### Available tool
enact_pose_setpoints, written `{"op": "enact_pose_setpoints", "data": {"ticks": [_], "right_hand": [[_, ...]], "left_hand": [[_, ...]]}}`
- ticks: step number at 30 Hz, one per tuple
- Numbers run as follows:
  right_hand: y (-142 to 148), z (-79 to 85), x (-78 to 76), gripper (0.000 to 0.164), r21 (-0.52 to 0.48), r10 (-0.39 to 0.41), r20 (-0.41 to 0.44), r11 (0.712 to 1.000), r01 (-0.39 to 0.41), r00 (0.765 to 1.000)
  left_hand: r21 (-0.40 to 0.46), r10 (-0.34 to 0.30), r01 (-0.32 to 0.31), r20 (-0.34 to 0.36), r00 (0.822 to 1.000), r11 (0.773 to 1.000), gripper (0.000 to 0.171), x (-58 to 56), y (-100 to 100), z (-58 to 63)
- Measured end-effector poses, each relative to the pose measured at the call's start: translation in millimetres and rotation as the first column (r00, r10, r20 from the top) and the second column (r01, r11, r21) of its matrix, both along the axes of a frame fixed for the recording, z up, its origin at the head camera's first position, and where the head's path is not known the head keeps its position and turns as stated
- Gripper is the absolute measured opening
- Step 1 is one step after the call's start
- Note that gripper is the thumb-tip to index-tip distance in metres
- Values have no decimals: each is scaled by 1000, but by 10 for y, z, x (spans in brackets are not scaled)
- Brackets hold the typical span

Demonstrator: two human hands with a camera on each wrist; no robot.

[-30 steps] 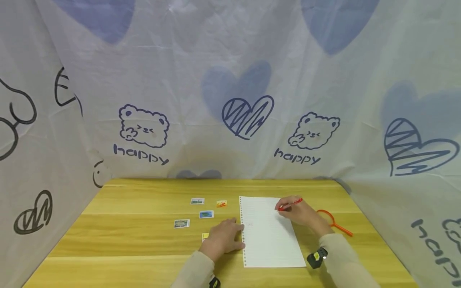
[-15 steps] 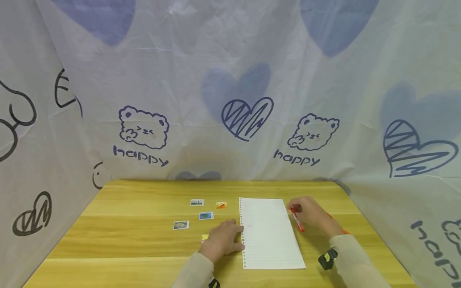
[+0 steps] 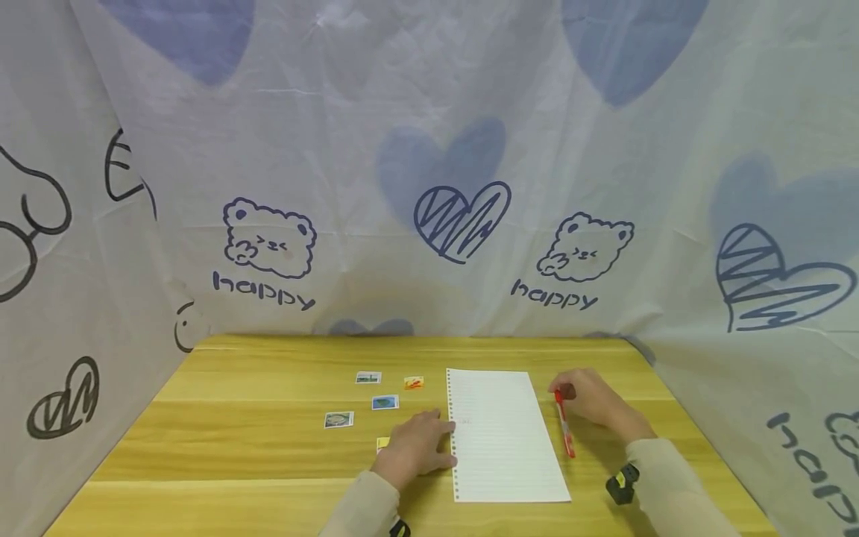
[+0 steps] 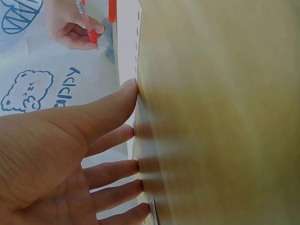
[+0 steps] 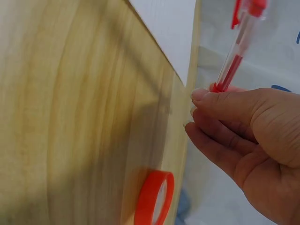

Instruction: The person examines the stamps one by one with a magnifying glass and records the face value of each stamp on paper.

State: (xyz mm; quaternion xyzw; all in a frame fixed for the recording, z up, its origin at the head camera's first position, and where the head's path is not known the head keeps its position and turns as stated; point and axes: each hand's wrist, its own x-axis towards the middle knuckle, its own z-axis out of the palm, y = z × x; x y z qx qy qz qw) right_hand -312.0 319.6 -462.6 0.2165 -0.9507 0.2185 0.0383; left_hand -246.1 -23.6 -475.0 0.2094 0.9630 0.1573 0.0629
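My right hand (image 3: 590, 395) pinches a red pen with a clear barrel (image 3: 565, 425) between thumb and fingertips, just right of a lined sheet of paper (image 3: 510, 440). In the right wrist view the pen (image 5: 232, 65) stands tilted above the table, its barrel rising from my fingertips. My left hand (image 3: 414, 447) lies spread with straight fingers, its thumb and index fingertip on the sheet's punched left edge. A yellow stamp (image 3: 382, 443) shows partly beside the left hand, which covers the rest. Near the sheet's left edge is a small faint mark.
Several stamps lie left of the sheet, among them a blue one (image 3: 385, 403) and a yellow-red one (image 3: 413, 382). An orange ring (image 5: 152, 199) on the table shows below my right hand in the right wrist view. A printed cloth (image 3: 376, 246) hangs behind the table.
My right hand has moved off the sheet to the right with the pen. The pen has swung so that its free end points toward me. The left hand has stayed put.
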Motion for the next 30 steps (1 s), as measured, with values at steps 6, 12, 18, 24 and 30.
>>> {"op": "enact_pose_setpoints", "data": {"ticks": [6,12,18,24,30], "right_hand": [[35,-13,13,23,20,29,4,999,-29,1000],[65,-33,6,21,45,59,-4,997,-59,998],[71,-43,-7,22,75,60,0,995,-60,998],[60,-35,-1,26,87,92,23,992,-94,995],[39,-29,7,25,99,111,46,988,-115,993]], "left_hand": [[-8,6,-6,-1,1000,1000,62,-17,9,-8],[-12,6,-6,-3,1000,1000,62,-18,10,-9],[-25,11,-11,0,1000,1000,62,-18,10,-20],[-28,16,-16,3,1000,999,61,-15,12,-20],[-21,13,-14,-10,1000,1000,61,-10,10,-23]]}}
